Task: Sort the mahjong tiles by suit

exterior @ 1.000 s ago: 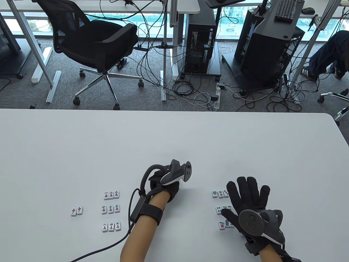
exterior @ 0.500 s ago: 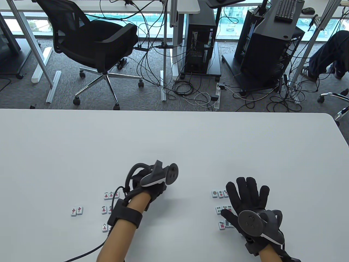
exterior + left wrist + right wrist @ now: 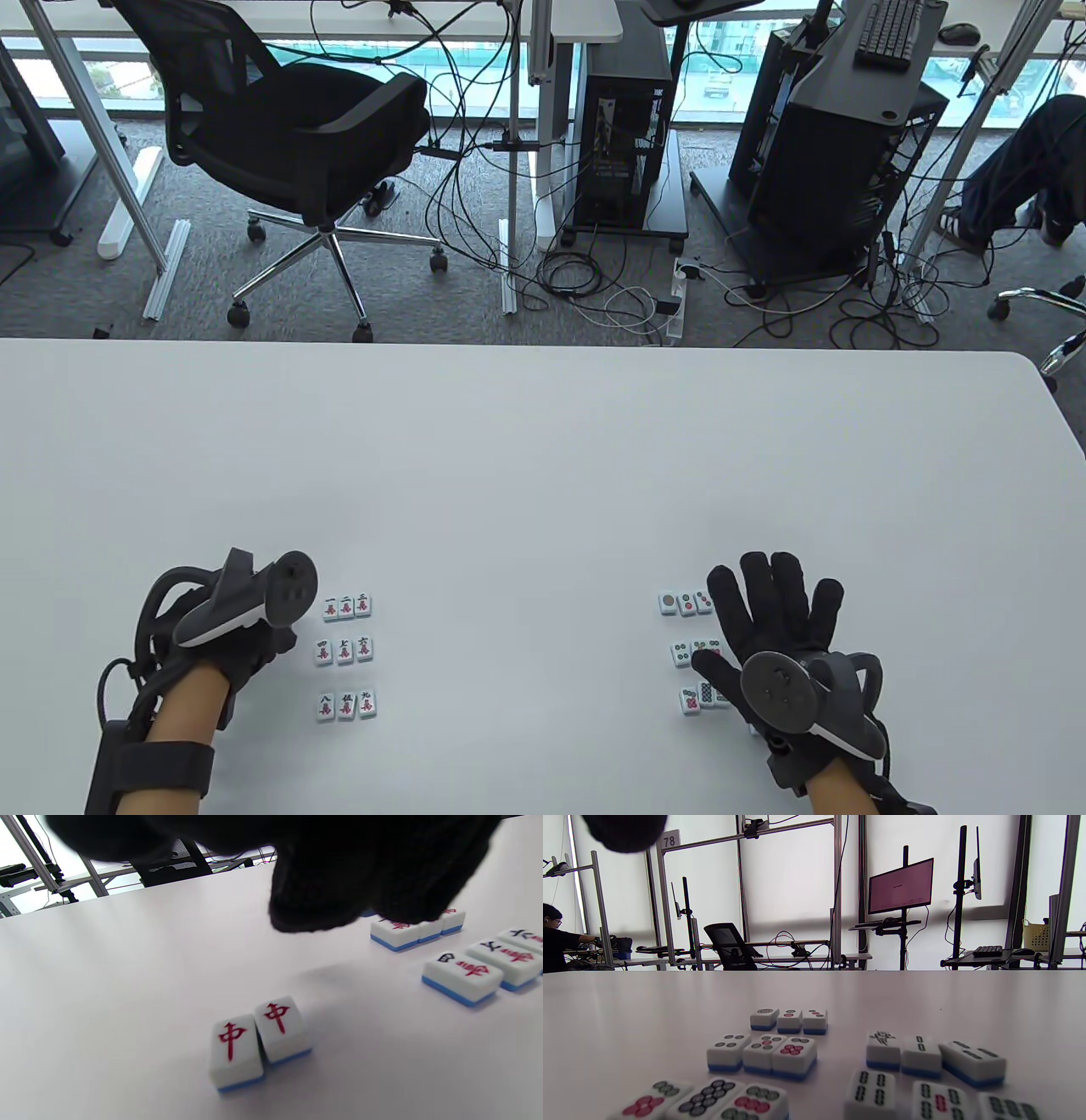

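Observation:
My left hand (image 3: pixel 254 641) hovers over the two red-character tiles at the table's left and hides them in the table view. In the left wrist view these two tiles (image 3: pixel 258 1039) lie side by side face up, with my gloved fingers (image 3: pixel 339 895) above them, apart from them and holding nothing. A three-by-three grid of character tiles (image 3: pixel 346 651) lies just right of that hand. My right hand (image 3: pixel 776 615) is spread flat over the dot tiles (image 3: pixel 685 604) and bamboo tiles. In the right wrist view the dot tiles (image 3: pixel 763 1052) and the bamboo tiles (image 3: pixel 920 1056) lie in rows.
The white table (image 3: pixel 543 458) stretches bare beyond the tile groups. An office chair (image 3: pixel 288 144), computer towers and loose cables stand on the floor past the far edge.
My left hand has moved left and nearer, from the table's middle to over the two red-character tiles, uncovering the character grid. My right hand has stayed in place.

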{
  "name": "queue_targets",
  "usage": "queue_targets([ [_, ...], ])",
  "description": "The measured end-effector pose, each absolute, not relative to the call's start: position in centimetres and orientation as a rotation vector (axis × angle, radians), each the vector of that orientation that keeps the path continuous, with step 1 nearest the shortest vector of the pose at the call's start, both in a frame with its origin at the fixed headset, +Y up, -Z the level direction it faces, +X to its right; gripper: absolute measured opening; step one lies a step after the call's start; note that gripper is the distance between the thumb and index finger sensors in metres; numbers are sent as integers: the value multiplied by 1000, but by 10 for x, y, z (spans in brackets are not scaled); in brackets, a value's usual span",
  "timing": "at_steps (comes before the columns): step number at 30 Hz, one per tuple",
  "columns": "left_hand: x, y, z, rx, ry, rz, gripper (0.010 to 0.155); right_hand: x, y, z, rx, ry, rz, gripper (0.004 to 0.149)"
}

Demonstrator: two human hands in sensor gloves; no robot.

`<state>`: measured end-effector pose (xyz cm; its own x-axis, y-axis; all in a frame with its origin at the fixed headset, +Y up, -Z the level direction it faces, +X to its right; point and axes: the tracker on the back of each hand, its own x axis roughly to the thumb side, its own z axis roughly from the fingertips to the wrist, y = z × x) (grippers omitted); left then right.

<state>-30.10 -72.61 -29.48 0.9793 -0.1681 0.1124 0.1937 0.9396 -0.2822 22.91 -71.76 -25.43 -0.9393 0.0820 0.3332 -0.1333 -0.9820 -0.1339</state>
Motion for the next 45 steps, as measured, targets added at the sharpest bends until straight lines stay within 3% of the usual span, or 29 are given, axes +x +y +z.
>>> queue_targets([
  [9,-302,-750,-294,-327,-79,-239,60,227,-718,-253,504,-220,2995,83],
  [25,-302,-756,-291,-369,-70,-366,67,228,-716,-254,500,-218,2986,83],
  [30,-303,-729,-287,-292,-14,-362,71,228,-716,-254,493,-222,2984,83],
  [36,-306,-667,-274,-78,19,-421,80,229,-716,-254,488,-223,2987,83],
  [42,-309,-618,-256,130,23,-319,91,229,-716,-254,485,-221,3000,83],
  [45,-307,-609,-247,205,0,-241,95,228,-716,-254,486,-219,3005,83],
])
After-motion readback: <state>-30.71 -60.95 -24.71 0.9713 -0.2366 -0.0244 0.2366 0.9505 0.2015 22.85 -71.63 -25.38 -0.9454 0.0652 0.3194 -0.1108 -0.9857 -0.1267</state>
